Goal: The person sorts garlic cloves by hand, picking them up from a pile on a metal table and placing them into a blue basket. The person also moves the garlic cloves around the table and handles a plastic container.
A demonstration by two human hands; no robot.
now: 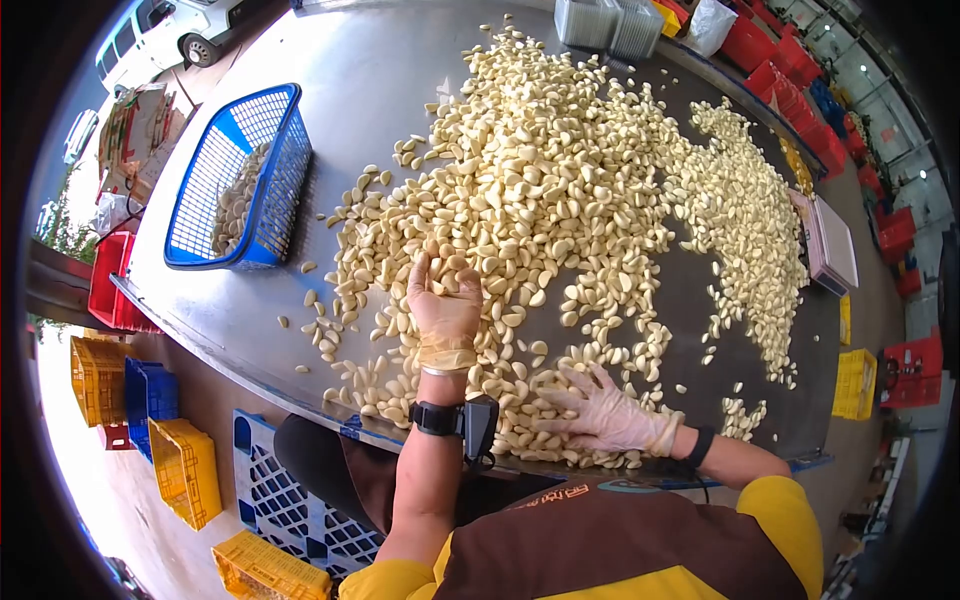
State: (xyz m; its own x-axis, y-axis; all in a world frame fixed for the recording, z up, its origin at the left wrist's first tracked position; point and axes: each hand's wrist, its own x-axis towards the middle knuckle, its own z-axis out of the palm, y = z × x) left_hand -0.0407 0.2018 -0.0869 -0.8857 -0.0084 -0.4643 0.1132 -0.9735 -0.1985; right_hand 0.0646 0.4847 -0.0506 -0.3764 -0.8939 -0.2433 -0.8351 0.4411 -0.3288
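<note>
Peeled garlic cloves (pixel 540 170) lie in a large pale heap on a metal table (pixel 370 90). My left hand (pixel 445 318), in a thin clear glove, reaches into the near left part of the heap. Its fingers are curled about a few cloves, partly hidden among the others. My right hand (pixel 612 412), gloved as well, lies palm down with fingers spread over cloves near the table's front edge. A second spread of smaller-looking cloves (pixel 740 210) covers the right side of the table.
A blue basket (pixel 285 190) with some cloves inside stands on the left of the table. Clear plastic boxes (pixel 605 22) sit at the far edge, and a scale-like box (pixel 828 245) at the right. Yellow crates (pixel 185 475) and a blue pallet (pixel 285 480) are on the floor.
</note>
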